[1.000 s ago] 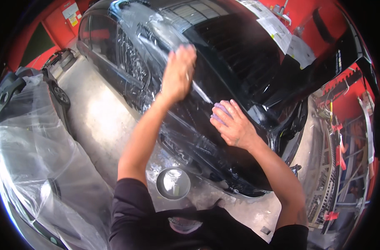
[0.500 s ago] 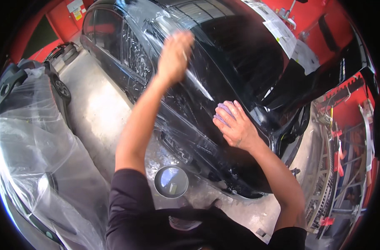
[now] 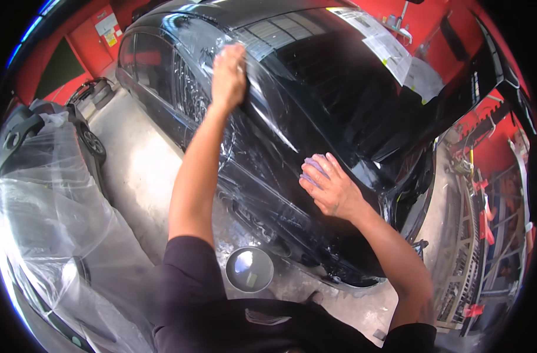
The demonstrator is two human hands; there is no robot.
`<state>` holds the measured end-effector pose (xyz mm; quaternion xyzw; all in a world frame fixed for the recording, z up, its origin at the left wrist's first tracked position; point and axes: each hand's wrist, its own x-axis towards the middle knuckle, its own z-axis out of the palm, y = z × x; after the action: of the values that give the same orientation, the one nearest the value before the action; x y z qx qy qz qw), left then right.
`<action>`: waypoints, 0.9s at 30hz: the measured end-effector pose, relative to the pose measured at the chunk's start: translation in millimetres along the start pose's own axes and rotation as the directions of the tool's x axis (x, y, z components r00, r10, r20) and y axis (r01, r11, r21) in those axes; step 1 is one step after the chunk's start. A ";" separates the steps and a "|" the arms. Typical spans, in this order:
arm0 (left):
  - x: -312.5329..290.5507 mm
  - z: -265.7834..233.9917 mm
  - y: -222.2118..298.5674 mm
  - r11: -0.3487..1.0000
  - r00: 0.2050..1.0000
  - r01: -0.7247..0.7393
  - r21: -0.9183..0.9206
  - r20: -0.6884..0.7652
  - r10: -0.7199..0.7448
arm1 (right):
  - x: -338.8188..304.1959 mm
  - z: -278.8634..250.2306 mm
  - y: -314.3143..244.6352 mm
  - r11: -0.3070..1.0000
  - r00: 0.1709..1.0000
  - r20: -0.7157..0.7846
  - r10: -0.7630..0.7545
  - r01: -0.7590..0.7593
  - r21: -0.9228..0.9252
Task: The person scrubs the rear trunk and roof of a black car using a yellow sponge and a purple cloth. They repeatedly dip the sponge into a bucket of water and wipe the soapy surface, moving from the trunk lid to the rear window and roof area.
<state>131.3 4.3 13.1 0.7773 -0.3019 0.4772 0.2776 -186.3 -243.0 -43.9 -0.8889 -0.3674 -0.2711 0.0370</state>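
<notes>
A black car (image 3: 280,182) with wet, milky streaks on its side fills the middle of the view. My left hand (image 3: 228,79) lies on the wet panel beside the rear window, fingers stretched out and slightly blurred; its underside is hidden. Lower and to the right, my right hand (image 3: 334,189) is closed around a crumpled purple sponge or cloth (image 3: 315,169), against or just above the dark rear bodywork. Pale, wet film (image 3: 200,38) coats the roof pillar past my left hand.
A round bucket of water (image 3: 249,269) stands on the floor near my body, a pale block in it. Another car under clear plastic sheeting (image 3: 56,212) is at left. Paper masking (image 3: 383,53) covers part of the roof edge. Metal racks (image 3: 456,253) hold parts at right.
My left hand has moved a little left across the panel and now appears less blurred. The right hand keeps its hold on the purple sponge or cloth. The view has shifted slightly.
</notes>
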 end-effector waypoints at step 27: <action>-89.9 -8.8 63.7 0.981 0.992 -0.021 -0.194 0.116 0.045 | -6.0 -1.6 0.9 1.000 0.998 0.058 0.013 -0.013 -0.008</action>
<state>46.9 -13.3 -56.1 0.7690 -0.3756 0.4027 0.3248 -189.9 -247.9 -45.5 -0.8989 -0.3615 -0.2463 0.0246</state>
